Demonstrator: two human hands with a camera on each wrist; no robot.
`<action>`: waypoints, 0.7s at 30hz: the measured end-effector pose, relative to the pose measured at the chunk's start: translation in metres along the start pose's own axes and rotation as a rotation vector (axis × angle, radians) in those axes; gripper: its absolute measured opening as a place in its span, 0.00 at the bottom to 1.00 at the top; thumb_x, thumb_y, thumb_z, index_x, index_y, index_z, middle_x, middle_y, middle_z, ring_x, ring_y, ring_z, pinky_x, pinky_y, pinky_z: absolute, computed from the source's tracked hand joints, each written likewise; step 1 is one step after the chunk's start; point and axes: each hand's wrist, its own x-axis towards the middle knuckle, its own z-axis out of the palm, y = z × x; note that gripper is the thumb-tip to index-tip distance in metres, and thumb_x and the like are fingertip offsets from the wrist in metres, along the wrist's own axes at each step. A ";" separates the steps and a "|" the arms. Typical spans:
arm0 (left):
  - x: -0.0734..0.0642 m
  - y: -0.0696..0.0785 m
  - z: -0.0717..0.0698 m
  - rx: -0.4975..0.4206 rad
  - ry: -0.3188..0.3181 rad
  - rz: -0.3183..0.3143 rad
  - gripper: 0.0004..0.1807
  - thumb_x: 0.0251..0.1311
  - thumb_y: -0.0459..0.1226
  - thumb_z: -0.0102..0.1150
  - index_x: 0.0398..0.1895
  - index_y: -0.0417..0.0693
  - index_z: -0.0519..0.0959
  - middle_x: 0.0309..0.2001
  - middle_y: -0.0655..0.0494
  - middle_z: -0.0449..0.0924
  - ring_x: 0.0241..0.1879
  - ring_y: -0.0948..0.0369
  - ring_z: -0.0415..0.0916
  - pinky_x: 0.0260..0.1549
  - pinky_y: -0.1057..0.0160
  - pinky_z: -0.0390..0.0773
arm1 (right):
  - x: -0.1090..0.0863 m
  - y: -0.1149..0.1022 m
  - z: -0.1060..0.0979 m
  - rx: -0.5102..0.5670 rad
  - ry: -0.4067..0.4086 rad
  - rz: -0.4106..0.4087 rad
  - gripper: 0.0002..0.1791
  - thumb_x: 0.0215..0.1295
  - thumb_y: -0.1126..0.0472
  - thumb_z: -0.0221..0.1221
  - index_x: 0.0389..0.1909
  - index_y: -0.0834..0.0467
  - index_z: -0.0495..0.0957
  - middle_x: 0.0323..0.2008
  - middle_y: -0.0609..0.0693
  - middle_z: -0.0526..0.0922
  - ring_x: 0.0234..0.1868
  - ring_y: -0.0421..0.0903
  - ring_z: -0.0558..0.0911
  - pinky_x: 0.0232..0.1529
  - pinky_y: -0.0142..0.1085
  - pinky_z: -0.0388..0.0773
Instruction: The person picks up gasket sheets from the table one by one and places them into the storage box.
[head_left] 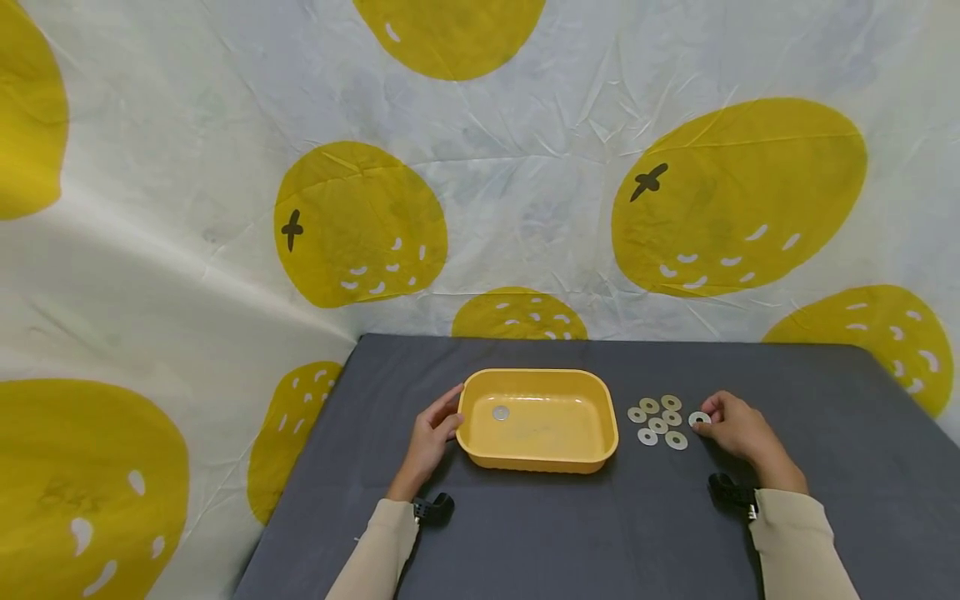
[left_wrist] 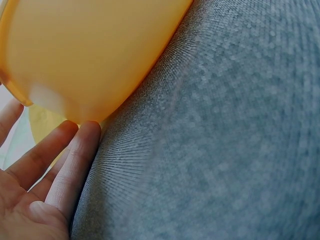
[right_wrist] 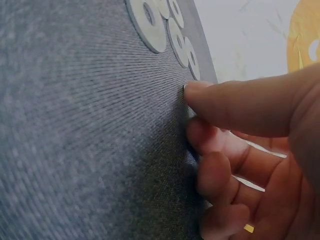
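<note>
A yellow plastic tray with rounded corners sits on the cloth-covered table, one round metal washer lying inside at the left. At the tray's left end is my left hand, its fingertips touching the rim and outer wall. The left wrist view has its fairly straight fingers against the tray wall. To the right, my right hand pinches a flat washer between thumb and fingers, low over the cloth. In the right wrist view only a thin bright edge shows by the thumb; the washer is mostly hidden.
Several more flat washers lie in a loose cluster between the tray and my right hand. A dark grey cloth covers the table. Behind and at the left hangs a white sheet printed with yellow fruit.
</note>
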 end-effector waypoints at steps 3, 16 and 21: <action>0.000 0.000 -0.001 -0.008 -0.010 -0.004 0.27 0.73 0.33 0.56 0.74 0.53 0.71 0.62 0.33 0.78 0.58 0.36 0.77 0.43 0.67 0.85 | 0.000 0.000 0.000 0.003 -0.014 -0.023 0.19 0.66 0.58 0.65 0.49 0.68 0.76 0.29 0.53 0.75 0.31 0.48 0.73 0.33 0.38 0.65; -0.008 0.024 0.000 -0.010 -0.049 -0.016 0.28 0.73 0.29 0.54 0.75 0.43 0.68 0.62 0.28 0.76 0.59 0.32 0.75 0.47 0.60 0.86 | -0.005 -0.007 -0.002 0.112 -0.038 0.018 0.22 0.69 0.60 0.63 0.56 0.70 0.75 0.24 0.51 0.80 0.25 0.46 0.77 0.28 0.39 0.71; -0.008 0.024 0.000 -0.012 -0.061 -0.017 0.28 0.73 0.29 0.53 0.76 0.44 0.67 0.62 0.28 0.76 0.59 0.31 0.75 0.48 0.58 0.86 | -0.007 -0.008 -0.002 0.241 -0.038 0.009 0.24 0.68 0.61 0.65 0.59 0.70 0.73 0.23 0.49 0.81 0.25 0.43 0.78 0.26 0.36 0.73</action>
